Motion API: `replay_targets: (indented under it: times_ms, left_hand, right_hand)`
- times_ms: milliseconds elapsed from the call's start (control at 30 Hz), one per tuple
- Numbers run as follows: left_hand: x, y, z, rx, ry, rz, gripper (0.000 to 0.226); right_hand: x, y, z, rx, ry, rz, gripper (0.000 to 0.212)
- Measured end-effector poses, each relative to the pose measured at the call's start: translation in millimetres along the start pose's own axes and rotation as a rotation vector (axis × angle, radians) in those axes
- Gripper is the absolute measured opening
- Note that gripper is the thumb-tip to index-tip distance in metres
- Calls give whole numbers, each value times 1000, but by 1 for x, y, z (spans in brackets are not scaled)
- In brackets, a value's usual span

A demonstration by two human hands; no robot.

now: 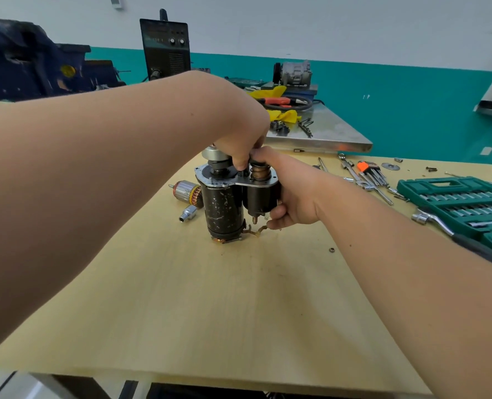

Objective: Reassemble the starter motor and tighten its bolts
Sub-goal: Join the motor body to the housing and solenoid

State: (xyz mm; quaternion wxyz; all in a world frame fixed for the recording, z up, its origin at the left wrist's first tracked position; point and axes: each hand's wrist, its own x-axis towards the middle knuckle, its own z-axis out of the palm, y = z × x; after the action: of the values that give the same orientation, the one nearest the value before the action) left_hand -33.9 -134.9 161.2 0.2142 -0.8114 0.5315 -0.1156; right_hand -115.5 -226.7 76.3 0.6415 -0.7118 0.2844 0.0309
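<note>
A black starter motor stands upright on the pale wooden table, its solenoid beside it under a grey metal plate. My right hand grips the solenoid from the right, thumb on top by the spring. My left hand reaches down from above and pinches a small dark part at the plate between motor and solenoid; what it holds is mostly hidden by the fingers. A copper-wound armature lies behind the motor on the left, with a silver socket close by.
A green socket set case and a ratchet lie at the right. Wrenches and hex keys are scattered behind. A small washer lies on the wood. A steel bench with yellow cloth stands behind.
</note>
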Motion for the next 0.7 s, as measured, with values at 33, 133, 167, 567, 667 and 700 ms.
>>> replay_targets:
  times_ms: [33,133,167,567,667,700]
  left_hand:
    - [0,1,0,14,-3,0,27]
    - [0,4,1,58,-3,12,31]
    - [0,6,1,68,5,19,30]
    - [0,-1,9,68,28,35,24]
    - [-1,-2,9,81,27,34,15]
    - [-1,-3,10,82,26,34,16]
  right_hand:
    - [0,0,0,-2,3,4,51]
    - [-1,4,0,7,16,-5,47]
    - [-1,6,0,22,16,-11,46]
    - [1,2,2,50,15,14,53]
    - [2,2,6,46,25,9,54]
    - [2,1,7,40,31,8,54]
